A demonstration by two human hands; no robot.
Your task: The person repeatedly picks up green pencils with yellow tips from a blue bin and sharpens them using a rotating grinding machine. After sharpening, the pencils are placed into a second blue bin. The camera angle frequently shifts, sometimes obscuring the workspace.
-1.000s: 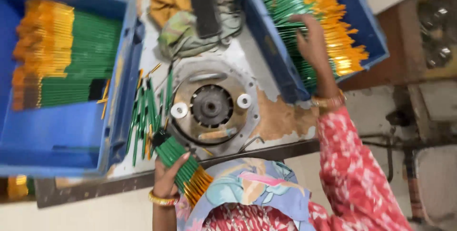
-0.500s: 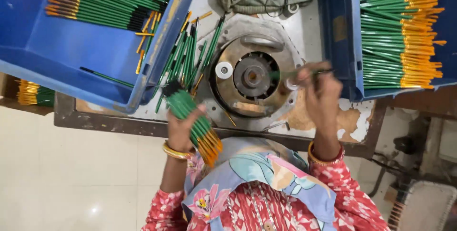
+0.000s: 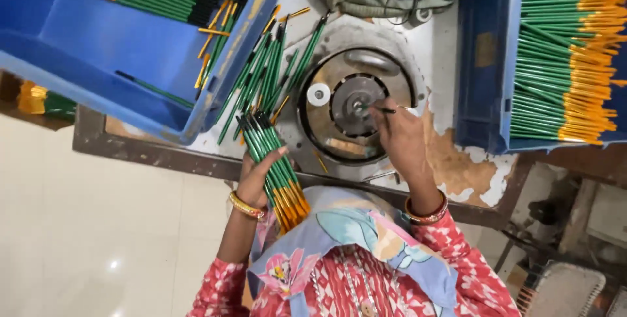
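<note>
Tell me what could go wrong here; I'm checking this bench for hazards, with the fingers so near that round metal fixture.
1. The right hand presses a single green stick into the hub of the round metal fixture; fingertips sit very near it and could get nipped.
2. The left hand grips a fanned bundle loosely; sticks could slide out.
3. Loose sticks lie beside the fixture and might roll into it.
</note>
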